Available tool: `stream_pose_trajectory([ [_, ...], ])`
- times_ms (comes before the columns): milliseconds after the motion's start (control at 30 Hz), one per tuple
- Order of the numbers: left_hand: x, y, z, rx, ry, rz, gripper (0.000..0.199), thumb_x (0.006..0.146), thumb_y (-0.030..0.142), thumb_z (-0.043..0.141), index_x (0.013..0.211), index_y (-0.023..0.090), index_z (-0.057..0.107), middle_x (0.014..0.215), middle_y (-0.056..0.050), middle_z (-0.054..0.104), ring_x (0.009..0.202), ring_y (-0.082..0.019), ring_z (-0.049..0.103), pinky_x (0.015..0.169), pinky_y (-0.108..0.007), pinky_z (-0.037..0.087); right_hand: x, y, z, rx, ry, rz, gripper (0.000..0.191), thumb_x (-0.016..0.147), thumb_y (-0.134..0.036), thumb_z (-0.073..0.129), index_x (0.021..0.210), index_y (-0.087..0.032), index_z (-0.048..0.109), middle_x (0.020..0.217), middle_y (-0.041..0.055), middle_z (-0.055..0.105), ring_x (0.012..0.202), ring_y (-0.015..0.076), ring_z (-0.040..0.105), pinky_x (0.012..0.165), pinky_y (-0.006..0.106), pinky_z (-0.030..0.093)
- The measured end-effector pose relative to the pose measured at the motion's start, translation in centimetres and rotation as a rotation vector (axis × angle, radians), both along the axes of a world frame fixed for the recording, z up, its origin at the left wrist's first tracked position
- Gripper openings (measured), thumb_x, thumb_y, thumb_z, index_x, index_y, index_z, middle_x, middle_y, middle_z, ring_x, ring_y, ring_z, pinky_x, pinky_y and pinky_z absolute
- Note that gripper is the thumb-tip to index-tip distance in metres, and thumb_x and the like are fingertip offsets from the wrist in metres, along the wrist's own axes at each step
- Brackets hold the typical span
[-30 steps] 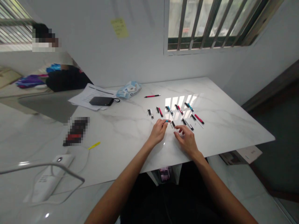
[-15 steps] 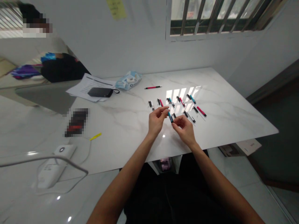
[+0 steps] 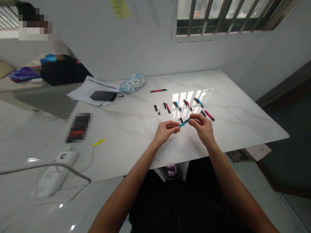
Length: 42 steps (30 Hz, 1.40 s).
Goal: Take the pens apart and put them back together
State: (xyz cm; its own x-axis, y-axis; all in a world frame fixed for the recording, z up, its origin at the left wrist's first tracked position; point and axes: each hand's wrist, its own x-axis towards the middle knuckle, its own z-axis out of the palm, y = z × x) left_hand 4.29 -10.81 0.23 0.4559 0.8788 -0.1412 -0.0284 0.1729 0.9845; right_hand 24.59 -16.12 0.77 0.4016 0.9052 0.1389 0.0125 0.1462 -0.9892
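Observation:
Between my hands is a blue pen barrel with a black end [image 3: 184,122], tilted up to the right above the table. My left hand [image 3: 167,131] pinches its blue end, and the fingers of my right hand [image 3: 202,126] close on the black end. Just below and behind the barrel lie a black pen piece [image 3: 181,120] and a thin white refill [image 3: 187,130]. Farther back are sets of pen parts: a white barrel [image 3: 158,110], red barrels [image 3: 168,107], blue barrels [image 3: 200,103] and black pieces. A red barrel [image 3: 209,115] rests right of my right hand, which hides other parts.
A whole red pen [image 3: 158,90] lies near the wall on the marble-patterned table [image 3: 247,126]. To the left are a wipes packet [image 3: 133,83], papers [image 3: 85,92], a black phone-like object [image 3: 103,95], a yellow strip [image 3: 98,142] and a white power strip [image 3: 52,178]. Someone sits at far left.
The blue barrel has turned from pointing down-right to rising up-right. My right hand has moved up and right, my left slightly down, uncovering the red barrel behind it.

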Motion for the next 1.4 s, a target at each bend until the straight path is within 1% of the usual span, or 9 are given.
stream_pose_trajectory([
  [267,-0.1,0.1,-0.7,-0.028,-0.004,-0.048,0.034,0.078,0.033,0.093,0.107,0.018,0.084,0.093,-0.010,0.085,0.083,-0.020,0.080,0.082,-0.035,0.065,0.6,-0.9,0.7,0.035,-0.026,-0.016,0.025,0.082,-0.039,0.089,0.098,-0.023,0.080,0.088,0.0028,0.078,0.079,0.0207,0.076,0.078,0.039,0.067],
  [367,-0.4,0.4,-0.9,0.001,0.023,-0.027,0.031,0.080,0.034,0.090,0.105,0.017,0.083,0.095,-0.011,0.085,0.082,-0.019,0.079,0.080,-0.033,0.064,1.3,-1.5,0.3,0.072,-0.093,-0.079,0.022,0.084,-0.038,0.087,0.095,-0.024,0.075,0.092,0.0032,0.077,0.085,0.0226,0.079,0.084,0.042,0.069],
  [467,-0.7,0.6,-1.1,0.042,0.069,-0.027,0.023,0.083,0.034,0.087,0.098,0.017,0.081,0.099,-0.012,0.085,0.081,-0.019,0.079,0.077,-0.032,0.064,1.9,-2.3,-0.8,0.086,-0.271,-0.081,0.014,0.089,-0.034,0.081,0.094,-0.024,0.073,0.098,0.0037,0.075,0.090,0.0223,0.078,0.091,0.044,0.070],
  [567,-0.9,0.6,-1.1,0.132,0.147,-0.043,0.015,0.086,0.031,0.083,0.093,0.018,0.080,0.100,-0.012,0.085,0.083,-0.019,0.078,0.078,-0.032,0.063,2.0,-3.3,-1.9,0.075,-0.475,-0.071,0.005,0.094,-0.028,0.072,0.092,-0.024,0.073,0.101,0.0049,0.072,0.091,0.0220,0.074,0.088,0.043,0.071],
  [733,-0.5,0.3,-0.9,0.382,0.365,-0.058,0.011,0.088,0.031,0.083,0.093,0.021,0.085,0.102,-0.009,0.082,0.080,-0.018,0.074,0.079,-0.032,0.061,1.2,-4.3,-3.1,0.045,-0.622,-0.082,0.010,0.098,-0.024,0.063,0.094,-0.023,0.072,0.101,0.0068,0.071,0.087,0.0223,0.073,0.085,0.041,0.070],
  [900,0.4,0.5,-0.3,0.507,0.575,-0.108,0.008,0.092,0.021,0.079,0.098,0.022,0.085,0.097,-0.005,0.081,0.080,-0.017,0.074,0.079,-0.031,0.059,0.6,-4.0,-3.6,-0.059,-0.774,-0.120,0.010,0.096,-0.024,0.065,0.098,-0.021,0.074,0.099,0.0061,0.075,0.075,0.0206,0.070,0.081,0.040,0.059],
  [1033,1.5,0.9,0.1,0.543,0.689,-0.160,0.010,0.093,0.017,0.078,0.100,0.023,0.083,0.091,-0.002,0.082,0.081,-0.018,0.077,0.083,-0.032,0.058,0.3,-3.1,-3.7,-0.095,-0.840,-0.102,0.012,0.096,-0.024,0.065,0.102,-0.021,0.074,0.098,0.0067,0.076,0.079,0.0226,0.068,0.083,0.038,0.054],
  [1233,2.6,1.3,-0.2,0.575,0.733,-0.130,0.007,0.095,0.018,0.078,0.097,0.024,0.081,0.088,0.000,0.082,0.081,-0.019,0.077,0.088,-0.034,0.058,-0.5,-2.2,-3.9,-0.111,-0.866,-0.078,0.013,0.098,-0.024,0.064,0.106,-0.021,0.074,0.101,0.0079,0.077,0.085,0.0251,0.068,0.087,0.039,0.053],
  [1400,2.6,1.5,-0.7,0.642,0.735,-0.113,0.008,0.093,0.015,0.078,0.096,0.022,0.078,0.097,-0.002,0.083,0.084,-0.019,0.075,0.089,-0.034,0.057,-0.8,-2.4,-4.1,-0.096,-0.850,-0.076,0.014,0.101,-0.027,0.063,0.106,-0.021,0.075,0.103,0.0088,0.076,0.090,0.0266,0.069,0.090,0.041,0.053],
])
